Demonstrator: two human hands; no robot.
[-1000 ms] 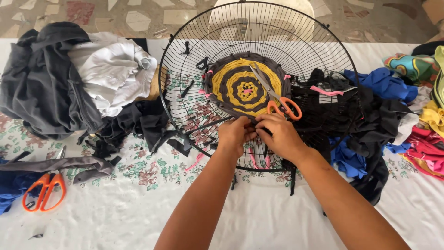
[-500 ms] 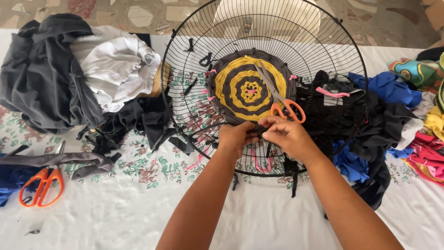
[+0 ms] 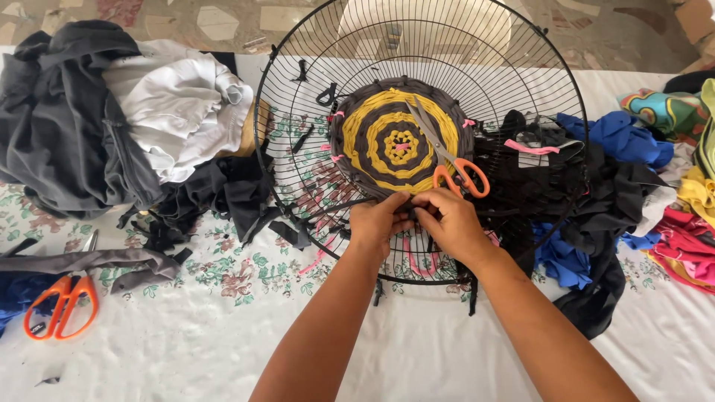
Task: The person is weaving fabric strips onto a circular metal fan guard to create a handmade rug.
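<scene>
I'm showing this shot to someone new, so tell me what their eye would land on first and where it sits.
First, the round black wire fan guard lying on the table at centre, with a grey-and-yellow woven disc filling its middle. The left hand and right hand meet at the disc's near edge, pinching dark fabric strips. Orange-handled scissors rest on the disc, a second orange pair lies far left.

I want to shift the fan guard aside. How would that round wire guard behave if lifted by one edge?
The wire fan guard would probably stay stiff and feel light, being thin open wire. The orange-handled scissors lying loose on the woven gray and yellow disc would likely slide off. Both hands work fabric at its lower rim.
</scene>
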